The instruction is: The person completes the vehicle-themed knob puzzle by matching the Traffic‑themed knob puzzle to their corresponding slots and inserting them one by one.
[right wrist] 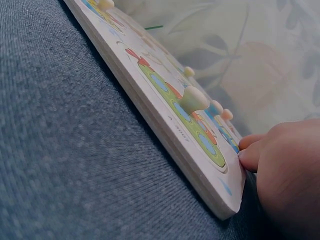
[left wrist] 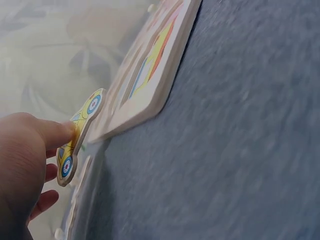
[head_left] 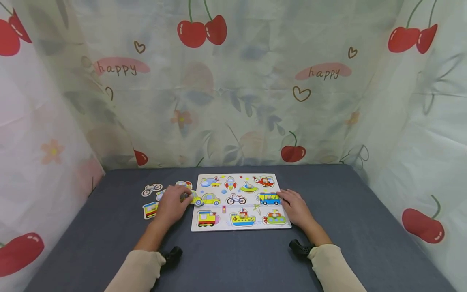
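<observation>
My left hand [head_left: 171, 205] pinches a yellow car puzzle piece [left wrist: 75, 134] between thumb and fingers. The piece is tilted over the left edge of a white wooden vehicle puzzle board [head_left: 224, 222], close to the printed yellow car [head_left: 211, 198]. Knobbed pieces sit in the board, among them a bus [head_left: 269, 198], a helicopter [head_left: 263, 181], a ship [head_left: 242, 219] and a green tank [right wrist: 180, 112]. My right hand [head_left: 297, 209] rests against the board's right edge beside the bus, its fingertips touching the edge.
Left of the board lie loose pieces: a motorcycle [head_left: 151, 190], a train [head_left: 150, 210] and a red-topped one [head_left: 184, 184] by the board's upper left corner. Another is partly hidden behind my left hand. A dark grey cloth [head_left: 237, 259] covers the table; patterned curtains [head_left: 233, 101] enclose it.
</observation>
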`<state>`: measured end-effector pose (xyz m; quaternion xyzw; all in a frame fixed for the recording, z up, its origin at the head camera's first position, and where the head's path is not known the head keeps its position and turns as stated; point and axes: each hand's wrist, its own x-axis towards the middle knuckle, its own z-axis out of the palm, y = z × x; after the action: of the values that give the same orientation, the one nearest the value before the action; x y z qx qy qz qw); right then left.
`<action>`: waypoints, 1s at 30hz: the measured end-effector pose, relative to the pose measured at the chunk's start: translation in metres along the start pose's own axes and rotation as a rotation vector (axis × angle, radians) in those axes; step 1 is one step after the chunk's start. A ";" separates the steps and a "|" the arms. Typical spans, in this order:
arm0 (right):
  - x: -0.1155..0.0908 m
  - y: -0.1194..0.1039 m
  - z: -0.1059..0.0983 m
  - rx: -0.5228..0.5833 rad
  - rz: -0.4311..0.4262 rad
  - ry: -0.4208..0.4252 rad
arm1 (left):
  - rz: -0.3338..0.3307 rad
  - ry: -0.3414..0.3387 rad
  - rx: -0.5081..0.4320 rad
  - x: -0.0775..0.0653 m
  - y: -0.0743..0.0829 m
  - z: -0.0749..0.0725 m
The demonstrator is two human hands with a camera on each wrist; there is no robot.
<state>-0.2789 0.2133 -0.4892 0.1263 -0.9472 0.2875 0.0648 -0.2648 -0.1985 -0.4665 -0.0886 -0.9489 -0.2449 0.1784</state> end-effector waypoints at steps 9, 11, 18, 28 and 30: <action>0.001 -0.001 0.001 -0.009 0.023 -0.018 | 0.001 -0.028 -0.014 -0.003 0.011 0.008; 0.001 -0.001 0.001 -0.009 0.020 -0.018 | -0.001 -0.033 -0.010 -0.002 0.014 0.009; 0.001 0.000 0.001 -0.015 0.015 -0.016 | 0.022 -0.025 -0.034 -0.001 0.018 0.015; 0.000 0.000 0.001 -0.016 0.023 -0.015 | 0.045 -0.001 -0.021 0.005 0.022 0.023; 0.000 0.000 0.001 -0.017 0.022 -0.015 | 0.037 -0.004 -0.022 0.006 0.023 0.024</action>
<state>-0.2794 0.2127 -0.4898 0.1177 -0.9513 0.2793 0.0555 -0.2712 -0.1665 -0.4738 -0.1088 -0.9447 -0.2517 0.1799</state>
